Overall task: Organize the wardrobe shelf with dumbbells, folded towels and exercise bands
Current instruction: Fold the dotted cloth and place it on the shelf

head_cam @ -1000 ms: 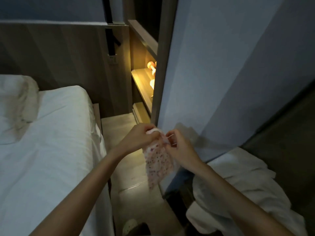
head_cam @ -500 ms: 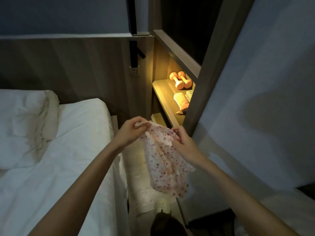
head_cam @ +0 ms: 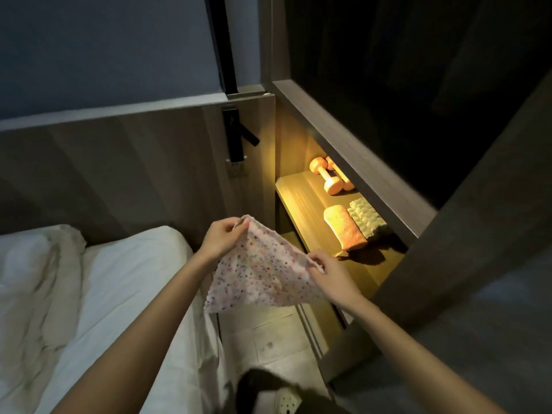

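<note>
Folding step: the left hand (head_cam: pixel 225 237) and right hand (head_cam: pixel 331 271) each pinch an upper corner of the spotted towel (head_cam: pixel 260 273), which hangs spread between them in front of the lit wardrobe shelf (head_cam: pixel 301 201). On the shelf lie two dumbbells (head_cam: pixel 328 176) at the back and, nearer, an orange towel (head_cam: pixel 343 228) touching a pale knobbly cloth (head_cam: pixel 366 216). The next move probably calls for bringing the corners together to halve the towel before shelving it.

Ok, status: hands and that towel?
Left hand and right hand pinch the spotted towel, spread out. Dumbbells, two folded towels on lit shelf. Nothing blocks the shelf.
</note>
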Available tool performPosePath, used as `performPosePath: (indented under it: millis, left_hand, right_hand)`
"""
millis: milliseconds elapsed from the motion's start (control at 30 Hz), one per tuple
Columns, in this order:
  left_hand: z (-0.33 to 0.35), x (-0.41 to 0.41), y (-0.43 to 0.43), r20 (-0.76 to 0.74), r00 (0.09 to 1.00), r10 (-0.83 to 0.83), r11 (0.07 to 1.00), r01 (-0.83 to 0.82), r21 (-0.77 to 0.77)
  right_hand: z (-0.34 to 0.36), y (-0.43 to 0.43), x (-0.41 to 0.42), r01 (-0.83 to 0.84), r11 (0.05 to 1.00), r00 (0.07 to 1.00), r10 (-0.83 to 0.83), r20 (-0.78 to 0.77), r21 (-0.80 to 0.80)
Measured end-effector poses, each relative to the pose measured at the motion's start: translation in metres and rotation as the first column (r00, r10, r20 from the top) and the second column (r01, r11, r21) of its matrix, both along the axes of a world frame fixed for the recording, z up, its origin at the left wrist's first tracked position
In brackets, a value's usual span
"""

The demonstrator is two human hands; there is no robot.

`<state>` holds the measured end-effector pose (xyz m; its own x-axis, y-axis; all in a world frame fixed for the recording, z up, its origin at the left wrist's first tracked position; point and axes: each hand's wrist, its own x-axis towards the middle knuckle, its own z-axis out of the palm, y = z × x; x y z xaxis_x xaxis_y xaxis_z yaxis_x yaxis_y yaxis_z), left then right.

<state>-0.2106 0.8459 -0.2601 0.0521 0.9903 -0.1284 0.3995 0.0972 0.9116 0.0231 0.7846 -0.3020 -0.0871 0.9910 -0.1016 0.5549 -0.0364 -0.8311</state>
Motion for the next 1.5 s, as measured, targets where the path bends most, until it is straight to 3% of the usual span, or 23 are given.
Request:
performPosePath:
  millis: [133,267,333,433,533,633,700,800,867,933,1033,1133,1267,1500]
  left_hand:
    - [-0.008,0.001,0.074,-0.012,1.0,-0.003,0.998,0.004,0.06]
    - [-0.025,0.011,0.146,-0.138,0.988,-0.072,0.985,0.092,0.144]
    - [-0.038,0.02,0.181,-0.122,0.982,-0.146,0.982,0.159,0.103]
    - [-0.057,0.034,0.235,-0.1,0.946,-0.307,0.95,0.3,-0.083]
    - [-0.067,0.05,0.281,-0.115,0.873,-0.474,0.872,0.449,-0.195]
    - [-0.072,0.068,0.318,-0.034,0.801,-0.598,0.773,0.565,-0.287]
    - [-0.075,0.079,0.336,-0.013,0.719,-0.695,0.674,0.645,-0.359]
    - [-0.08,0.093,0.358,0.019,0.62,-0.784,0.564,0.726,-0.392]
    - [-0.08,0.104,0.368,0.057,0.598,-0.799,0.547,0.764,-0.344]
    - [-0.079,0.116,0.375,0.053,0.6,-0.798,0.572,0.782,-0.247]
    - [-0.088,0.13,0.384,0.062,0.634,-0.771,0.625,0.771,-0.121]
    - [-0.11,0.133,0.385,0.06,0.636,-0.769,0.637,0.77,0.003]
    - [-0.156,0.12,0.376,0.036,0.659,-0.751,0.651,0.729,0.211]
    - [-0.236,0.079,0.362,0.153,0.595,-0.789,0.606,0.716,0.347]
  right_hand:
    - [0.002,0.058,0.004,0.109,0.992,0.991,-0.113,0.067,0.061]
    - [-0.009,0.102,0.014,0.16,0.987,0.977,-0.161,0.141,0.019]
    - [-0.018,0.118,0.02,0.225,0.974,0.954,-0.224,0.201,0.018]
    - [-0.028,0.142,0.027,0.342,0.94,0.916,-0.338,0.216,0.023]
    - [-0.037,0.163,0.031,0.441,0.882,0.895,-0.417,0.157,-0.169]
    - [-0.04,0.18,0.034,0.557,0.728,0.828,-0.527,0.192,-0.401]
    - [-0.046,0.187,0.038,0.616,0.632,0.748,-0.657,0.097,-0.47]
    - [-0.062,0.194,0.041,0.756,0.475,0.466,-0.874,-0.139,-0.45]
    - [-0.069,0.197,0.039,0.814,0.353,0.287,-0.935,-0.208,-0.461]
    - [-0.073,0.201,0.037,0.877,0.271,0.185,-0.953,-0.241,-0.398]
    - [-0.077,0.202,0.037,0.924,0.215,0.179,-0.974,-0.138,-0.316]
    - [-0.092,0.194,0.029,0.965,0.192,0.158,-0.97,-0.185,-0.181]
    - [-0.119,0.184,0.005,0.962,0.254,0.272,-0.925,-0.266,0.102]
    - [-0.195,0.166,-0.043,0.917,0.318,0.373,-0.899,-0.228,0.241]
